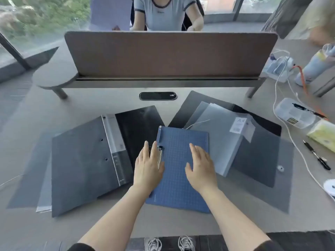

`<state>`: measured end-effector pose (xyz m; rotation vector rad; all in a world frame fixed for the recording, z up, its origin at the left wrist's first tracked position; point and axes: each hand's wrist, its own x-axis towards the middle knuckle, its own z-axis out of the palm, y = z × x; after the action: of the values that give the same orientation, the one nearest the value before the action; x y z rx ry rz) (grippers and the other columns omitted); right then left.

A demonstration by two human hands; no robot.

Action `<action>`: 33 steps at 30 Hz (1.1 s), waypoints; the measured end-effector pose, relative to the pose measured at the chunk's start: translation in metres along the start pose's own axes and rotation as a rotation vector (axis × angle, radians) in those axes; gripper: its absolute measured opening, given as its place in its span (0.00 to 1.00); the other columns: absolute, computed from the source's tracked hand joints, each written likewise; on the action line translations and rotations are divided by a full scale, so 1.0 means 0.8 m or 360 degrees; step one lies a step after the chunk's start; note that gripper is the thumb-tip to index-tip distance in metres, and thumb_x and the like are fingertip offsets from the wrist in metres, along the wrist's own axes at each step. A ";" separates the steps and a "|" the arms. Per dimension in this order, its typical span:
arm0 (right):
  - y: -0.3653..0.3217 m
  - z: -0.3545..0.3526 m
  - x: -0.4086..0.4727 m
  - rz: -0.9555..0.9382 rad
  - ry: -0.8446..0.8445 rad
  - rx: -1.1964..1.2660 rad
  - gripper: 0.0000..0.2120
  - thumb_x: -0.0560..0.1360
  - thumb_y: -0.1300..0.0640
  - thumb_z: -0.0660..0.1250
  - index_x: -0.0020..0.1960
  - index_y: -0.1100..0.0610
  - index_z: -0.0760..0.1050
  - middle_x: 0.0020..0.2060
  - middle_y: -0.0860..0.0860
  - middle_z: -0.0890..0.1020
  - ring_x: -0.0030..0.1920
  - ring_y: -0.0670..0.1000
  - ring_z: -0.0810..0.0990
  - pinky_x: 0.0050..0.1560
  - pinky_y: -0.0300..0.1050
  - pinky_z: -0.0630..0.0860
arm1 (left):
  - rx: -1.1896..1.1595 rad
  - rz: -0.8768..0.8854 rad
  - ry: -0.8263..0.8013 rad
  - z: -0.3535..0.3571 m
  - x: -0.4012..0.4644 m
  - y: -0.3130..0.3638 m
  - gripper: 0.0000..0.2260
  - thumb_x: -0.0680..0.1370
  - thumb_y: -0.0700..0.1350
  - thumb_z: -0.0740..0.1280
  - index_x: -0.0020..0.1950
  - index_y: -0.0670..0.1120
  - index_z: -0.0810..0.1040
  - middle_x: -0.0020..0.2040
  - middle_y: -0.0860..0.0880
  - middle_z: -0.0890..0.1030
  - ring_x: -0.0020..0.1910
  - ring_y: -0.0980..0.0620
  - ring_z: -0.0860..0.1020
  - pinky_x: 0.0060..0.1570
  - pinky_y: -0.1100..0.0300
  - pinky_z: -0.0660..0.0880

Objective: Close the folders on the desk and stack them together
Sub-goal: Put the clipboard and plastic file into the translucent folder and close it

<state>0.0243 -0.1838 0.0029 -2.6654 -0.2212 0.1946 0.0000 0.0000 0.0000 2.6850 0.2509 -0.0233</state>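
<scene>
A blue grid-patterned folder lies in the middle of the desk with a metal clip at its left edge. My left hand rests flat over that clip edge, fingers together. My right hand lies flat on the blue cover with fingers slightly apart. To the left an open black binder lies spread, its grey spine facing up and a black flap behind it. To the right an open dark folder holds translucent grey sleeves with an A4 label.
A brown divider panel stands across the back of the desk, and a person sits behind it. At the right lie a plastic box, a black pen, white cables and a yellow tissue pack. A cable port sits mid-desk.
</scene>
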 end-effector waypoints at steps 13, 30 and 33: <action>0.050 0.037 -0.029 0.0742 -0.0036 0.0079 0.28 0.78 0.53 0.62 0.77 0.53 0.59 0.68 0.53 0.70 0.66 0.56 0.69 0.62 0.52 0.74 | -0.0067 -0.0252 -0.0218 0.060 -0.031 -0.016 0.33 0.77 0.49 0.66 0.78 0.45 0.55 0.73 0.42 0.68 0.68 0.38 0.67 0.66 0.45 0.68; 0.056 0.028 0.003 0.0866 -0.0200 0.0345 0.25 0.78 0.55 0.59 0.75 0.48 0.61 0.62 0.52 0.72 0.52 0.55 0.79 0.49 0.54 0.81 | -0.0121 -0.0547 -0.0107 0.071 -0.036 -0.008 0.26 0.74 0.51 0.71 0.70 0.47 0.69 0.61 0.42 0.73 0.55 0.40 0.69 0.49 0.48 0.74; 0.058 0.026 0.005 0.0829 -0.0218 0.0328 0.24 0.78 0.56 0.59 0.73 0.49 0.64 0.60 0.51 0.73 0.49 0.54 0.79 0.48 0.54 0.81 | -0.0079 -0.0564 -0.0073 0.073 -0.037 -0.012 0.23 0.75 0.48 0.72 0.68 0.46 0.70 0.58 0.41 0.72 0.51 0.41 0.69 0.47 0.50 0.72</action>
<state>0.0302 -0.2148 -0.0372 -2.4518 0.4354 0.5323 -0.0292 -0.0221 -0.0552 2.5532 0.6992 -0.1837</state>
